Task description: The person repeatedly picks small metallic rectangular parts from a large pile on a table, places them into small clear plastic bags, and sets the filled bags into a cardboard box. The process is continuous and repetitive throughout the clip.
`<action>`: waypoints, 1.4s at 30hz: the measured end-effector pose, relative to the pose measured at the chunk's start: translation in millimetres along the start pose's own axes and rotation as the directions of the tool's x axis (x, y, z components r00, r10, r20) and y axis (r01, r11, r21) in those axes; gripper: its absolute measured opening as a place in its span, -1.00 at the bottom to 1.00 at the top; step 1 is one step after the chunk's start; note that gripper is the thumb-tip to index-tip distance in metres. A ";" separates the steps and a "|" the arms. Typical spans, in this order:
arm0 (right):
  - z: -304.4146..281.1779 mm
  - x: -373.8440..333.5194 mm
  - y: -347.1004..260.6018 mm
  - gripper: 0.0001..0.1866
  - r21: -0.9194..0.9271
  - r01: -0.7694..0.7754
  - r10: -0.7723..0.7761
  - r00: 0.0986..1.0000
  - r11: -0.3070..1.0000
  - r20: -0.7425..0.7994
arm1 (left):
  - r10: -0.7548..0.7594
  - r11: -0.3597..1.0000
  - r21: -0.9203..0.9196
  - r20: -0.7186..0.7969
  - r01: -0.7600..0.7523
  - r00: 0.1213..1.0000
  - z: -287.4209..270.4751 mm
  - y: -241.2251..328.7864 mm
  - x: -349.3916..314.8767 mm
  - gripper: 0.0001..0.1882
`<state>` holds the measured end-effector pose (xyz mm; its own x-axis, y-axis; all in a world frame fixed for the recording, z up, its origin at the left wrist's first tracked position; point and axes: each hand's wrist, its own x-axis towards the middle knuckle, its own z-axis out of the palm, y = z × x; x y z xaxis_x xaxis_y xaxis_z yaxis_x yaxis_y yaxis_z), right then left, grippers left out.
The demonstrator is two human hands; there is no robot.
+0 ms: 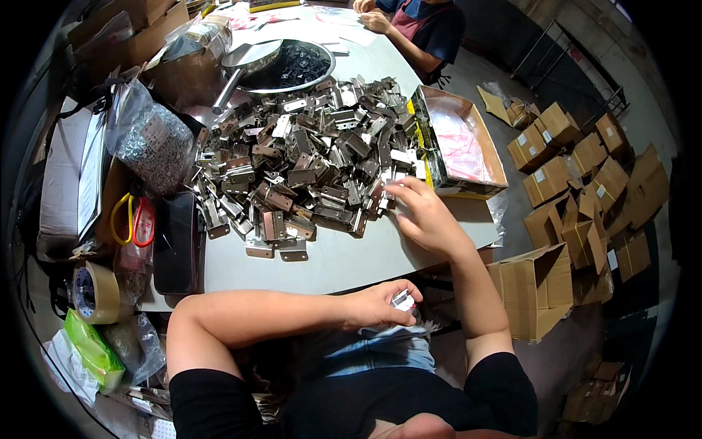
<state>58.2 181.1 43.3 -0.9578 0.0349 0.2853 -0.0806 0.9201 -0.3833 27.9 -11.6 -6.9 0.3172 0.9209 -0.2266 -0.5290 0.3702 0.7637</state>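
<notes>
A wide heap of small bent metal brackets with holes covers the middle of the table. Close to my body, below the table's front edge, my left hand is closed around a few shiny metal brackets. At the heap's right edge is my right hand, its fingers apart and curved, the fingertips at the outermost brackets; nothing shows gripped in it. Just beyond that hand stands an open box with clear, red-printed plastic bags inside.
A metal bowl of dark parts holds a pan. Along the left are a bag of small metal parts, scissors, a phone and a tape roll. Another person sits at the far side. Cardboard boxes fill the right floor.
</notes>
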 end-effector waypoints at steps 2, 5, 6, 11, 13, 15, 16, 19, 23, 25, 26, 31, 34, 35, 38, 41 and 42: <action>11.5 8.2 6.4 -0.48 -0.110 0.048 -0.059 0.993 0.993 -0.100 | 0.005 0.999 0.046 0.009 -0.006 1.000 -2.6 -0.9 0.2 -0.55; 14.6 10.9 5.1 -0.42 0.037 -0.019 0.019 1.000 0.999 -0.013 | 0.049 0.994 0.102 -0.002 -0.048 0.999 -6.3 -6.2 2.8 -0.56; 12.2 5.9 -0.8 -0.41 0.097 -0.061 0.060 0.998 0.993 0.006 | 0.061 0.992 0.111 -0.012 -0.059 0.998 -6.2 -6.6 3.2 -0.56; 26.5 -13.0 -4.9 -0.36 0.066 -0.072 0.082 0.985 0.995 -0.150 | 0.031 0.974 0.225 -0.026 -0.025 0.999 -3.7 -4.4 2.5 -0.56; 26.9 -7.9 -11.2 -0.40 0.052 -0.103 0.110 0.983 0.993 -0.147 | 0.018 0.964 0.267 -0.028 -0.010 0.999 -2.8 -5.1 1.2 -0.56; 30.5 -1.7 -16.1 -0.45 0.040 -0.116 0.121 0.980 0.992 -0.156 | 0.051 0.949 0.312 -0.036 -0.037 0.998 -3.7 -5.9 1.8 -0.56; 34.6 -0.8 -17.1 -0.48 0.034 -0.120 0.124 0.978 0.992 -0.166 | 0.068 0.941 0.334 -0.039 -0.051 0.997 -4.5 -7.1 2.6 -0.56; 33.0 -4.0 -22.2 -0.61 0.031 -0.147 0.150 0.977 0.989 -0.150 | 0.124 0.939 0.328 -0.037 -0.105 0.992 -9.1 -14.7 6.8 -0.55; 16.7 -29.1 -15.8 -0.77 0.263 -0.356 0.388 0.918 0.897 -0.079 | 0.095 0.951 0.300 -0.033 -0.081 0.995 -7.6 -10.4 4.9 -0.55; 15.4 -43.5 0.6 -0.79 0.600 -0.371 0.485 0.874 0.709 -0.033 | 0.134 0.931 0.346 -0.039 -0.113 0.990 -8.1 -16.1 9.2 -0.55; 12.9 -48.6 6.4 -0.80 0.795 -0.386 0.546 0.833 0.467 0.084 | 0.088 0.943 0.326 -0.054 -0.066 0.995 -6.4 -12.0 7.1 -0.54; -1.2 -68.3 7.9 -0.83 0.874 -0.485 0.548 0.740 0.033 0.390 | 0.002 0.996 0.085 -0.058 0.003 0.998 -3.6 -3.0 0.7 -0.51; -8.2 -71.8 -2.7 -0.83 0.855 -0.519 0.493 0.738 -0.022 0.460 | 0.083 0.995 -0.044 -0.063 -0.086 0.995 -3.8 -1.4 0.1 -0.51; -9.5 -72.2 -7.1 -0.83 0.856 -0.516 0.479 0.743 -0.034 0.467 | 0.082 0.995 -0.046 -0.063 -0.085 0.995 -4.3 -1.0 0.4 -0.50; -9.0 -74.3 -14.7 -0.85 0.873 -0.487 0.446 0.786 0.019 0.429 | 0.101 0.992 -0.066 -0.069 -0.106 0.992 -5.8 -1.1 2.7 -0.46; -13.4 -76.8 -18.9 -0.85 0.866 -0.494 0.388 0.816 0.082 0.428 | 0.150 0.982 -0.107 -0.066 -0.156 0.987 -7.4 -0.7 4.5 -0.42; -14.9 -77.4 -20.5 -0.86 0.861 -0.496 0.372 0.825 0.114 0.426 | 0.159 0.979 -0.123 -0.053 -0.164 0.986 -9.0 1.7 3.6 -0.43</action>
<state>138.1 165.4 42.2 -0.9374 0.2052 -0.2812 0.2282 -0.2479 -0.9415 21.1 -6.5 -11.8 0.1871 0.9731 -0.1341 -0.6663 0.2260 0.7106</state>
